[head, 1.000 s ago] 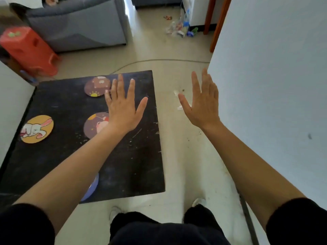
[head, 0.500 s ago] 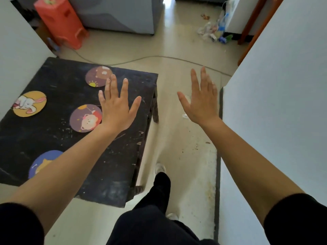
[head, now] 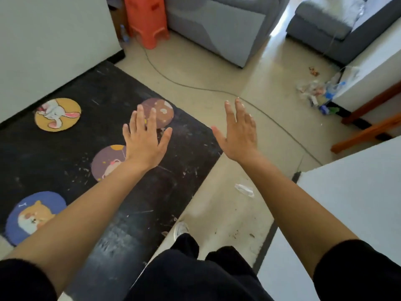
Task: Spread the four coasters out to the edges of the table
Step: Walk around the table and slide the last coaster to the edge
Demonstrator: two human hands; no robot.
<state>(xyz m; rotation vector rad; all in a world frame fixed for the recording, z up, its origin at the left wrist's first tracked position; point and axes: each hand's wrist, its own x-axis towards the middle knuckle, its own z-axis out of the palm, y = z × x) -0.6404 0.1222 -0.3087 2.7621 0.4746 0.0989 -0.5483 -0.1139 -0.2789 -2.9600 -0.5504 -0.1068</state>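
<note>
Four round coasters lie on a scratched black table (head: 178, 161). A yellow rabbit coaster (head: 57, 114) is near the far left edge. A brown coaster (head: 162, 111) sits by the far corner. A purple-brown coaster (head: 107, 162) lies mid-table, partly under my left wrist. A blue dog coaster (head: 32, 216) is near the left front, partly hidden by my forearm. My left hand (head: 145, 142) hovers open, fingers spread, over the table between the brown and purple-brown coasters. My right hand (head: 238, 131) is open over the floor, past the table's right edge.
White walls stand at the left (head: 54, 40) and right (head: 358, 203). An orange stool (head: 145, 20) and grey sofas (head: 217, 27) are beyond. A cable (head: 195, 85) crosses the floor, litter (head: 319, 90) lies at the right, and my legs and a white shoe (head: 181, 228) are below.
The view has swung left and turned, so the table now appears diagonal. Both hands stay open and spread, holding nothing. The coasters have not moved on the table.
</note>
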